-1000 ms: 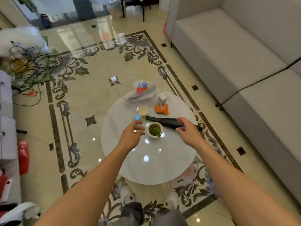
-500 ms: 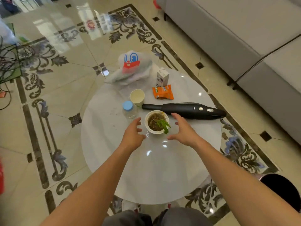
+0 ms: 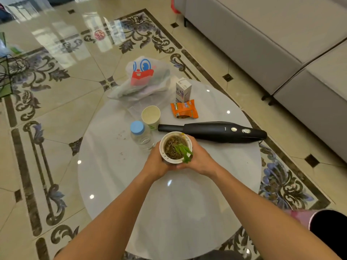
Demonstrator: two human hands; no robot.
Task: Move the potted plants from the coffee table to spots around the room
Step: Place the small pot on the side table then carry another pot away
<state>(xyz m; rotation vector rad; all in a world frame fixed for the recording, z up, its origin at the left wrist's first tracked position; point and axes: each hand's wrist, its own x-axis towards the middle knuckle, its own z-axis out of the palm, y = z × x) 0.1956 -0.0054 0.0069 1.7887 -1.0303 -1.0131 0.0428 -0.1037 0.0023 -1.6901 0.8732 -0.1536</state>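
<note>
A small white potted plant (image 3: 174, 147), with dark soil and a few green leaves, sits between both of my hands over the round white coffee table (image 3: 187, 203). My left hand (image 3: 156, 162) wraps its left side and my right hand (image 3: 200, 160) wraps its right side, fingers meeting under the pot. The pot's lower body is hidden by my fingers, so I cannot tell whether it touches the tabletop.
On the table beyond the pot lie a black handheld vacuum (image 3: 217, 131), a blue-capped bottle (image 3: 140, 135), a paper cup (image 3: 151, 116), an orange snack packet (image 3: 185, 109), a small carton (image 3: 183, 90) and a plastic bag (image 3: 142, 79). A grey sofa (image 3: 272, 44) runs along the right.
Both hands have closed in from either side of the pot and now clasp it. The view has moved closer to the table.
</note>
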